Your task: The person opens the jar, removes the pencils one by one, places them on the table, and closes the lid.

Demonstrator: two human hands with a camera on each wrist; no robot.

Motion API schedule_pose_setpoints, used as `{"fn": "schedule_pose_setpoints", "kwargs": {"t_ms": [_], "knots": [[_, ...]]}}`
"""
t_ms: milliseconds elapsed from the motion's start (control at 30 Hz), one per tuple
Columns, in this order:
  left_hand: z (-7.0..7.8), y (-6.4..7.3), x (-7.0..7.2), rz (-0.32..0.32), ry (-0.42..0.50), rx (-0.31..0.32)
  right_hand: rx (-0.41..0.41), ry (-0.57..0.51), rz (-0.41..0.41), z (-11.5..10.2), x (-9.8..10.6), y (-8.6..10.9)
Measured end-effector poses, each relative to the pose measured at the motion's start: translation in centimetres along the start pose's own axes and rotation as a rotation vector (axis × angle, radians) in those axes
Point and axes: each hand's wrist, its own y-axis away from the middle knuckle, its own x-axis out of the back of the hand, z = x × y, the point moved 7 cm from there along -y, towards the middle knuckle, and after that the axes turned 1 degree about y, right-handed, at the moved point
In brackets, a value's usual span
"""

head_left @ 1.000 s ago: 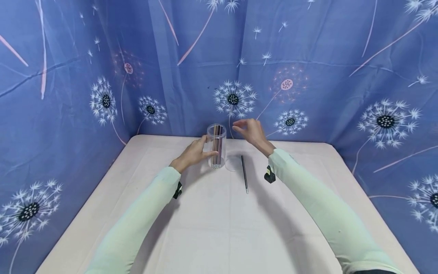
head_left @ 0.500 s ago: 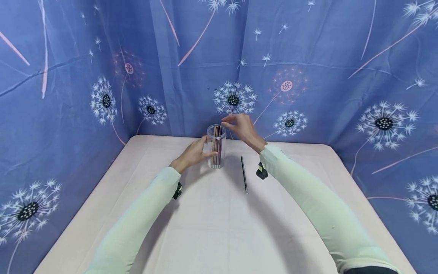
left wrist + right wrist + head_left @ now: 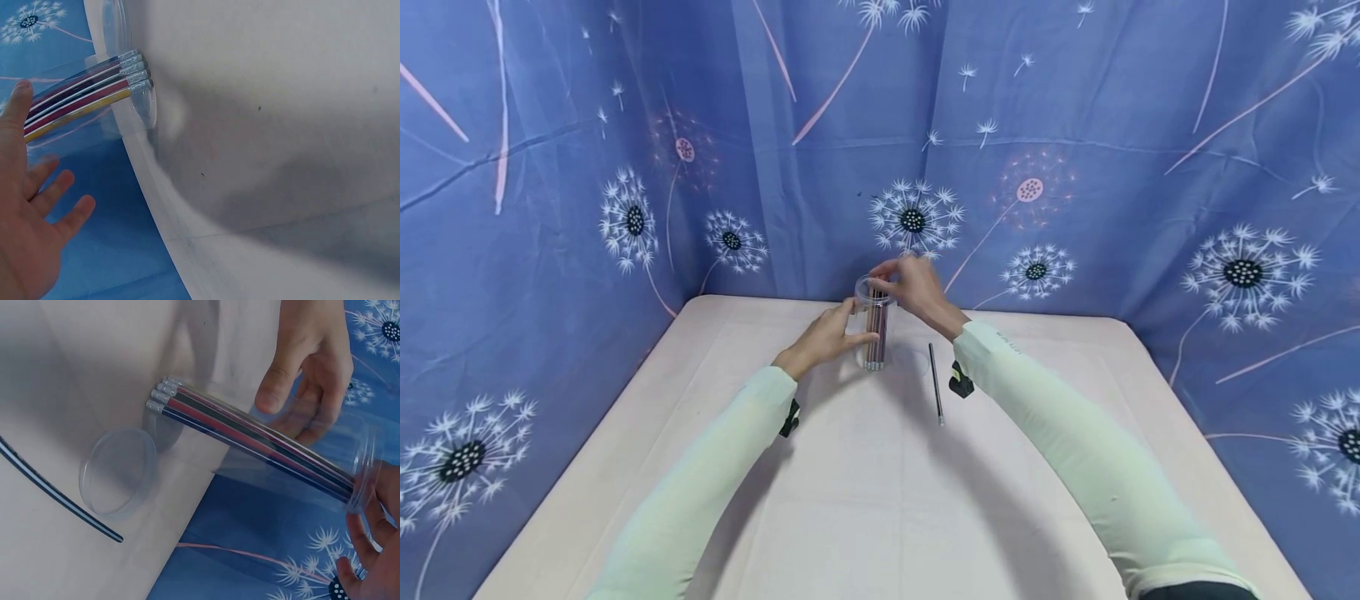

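A clear cylindrical jar (image 3: pixel 364 456) stands upright at the back of the table, with several pencils (image 3: pixel 876 337) inside, eraser ends down. My left hand (image 3: pixel 822 337) holds the jar from the left, thumb along the near side and fingers behind it. Over the mouth is my right hand (image 3: pixel 917 287), fingertips right at the upper ends of the pencils; I cannot tell whether they pinch one. In the right wrist view its other fingers (image 3: pixel 361 540) spread just outside the rim. One dark pencil (image 3: pixel 936 383) lies on the table, right of the jar.
A round clear lid (image 3: pixel 119 472) lies flat between the jar and the loose pencil. The table (image 3: pixel 850 500) has a pale cloth. Blue curtain (image 3: pixel 820 192) with dandelion prints hangs close behind the jar and along both sides.
My right hand has moved left, from beside the jar to over its mouth, fingertips now among the pencil tops. The left hand, jar and loose pencil have stayed put.
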Motion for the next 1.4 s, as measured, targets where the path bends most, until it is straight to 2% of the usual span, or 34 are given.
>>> {"fn": "schedule_pose_setpoints", "kwargs": {"t_ms": [467,633,1067,1400], "knots": [[-0.03,0.0,-0.03,-0.007,0.031,-0.008,0.012,0.06,0.032,-0.17,-0.43,0.05],[0.01,0.09,-0.01,-0.011,0.046,-0.01,0.01,0.029,0.037,-0.08,-0.39,0.04],[0.09,-0.1,0.05,-0.005,0.018,-0.009,0.001,-0.062,0.057,0.25,-0.48,0.09],[-0.15,-0.06,-0.05,-0.011,0.02,0.006,0.021,-0.045,0.031,-0.04,-0.03,-0.04]]}}
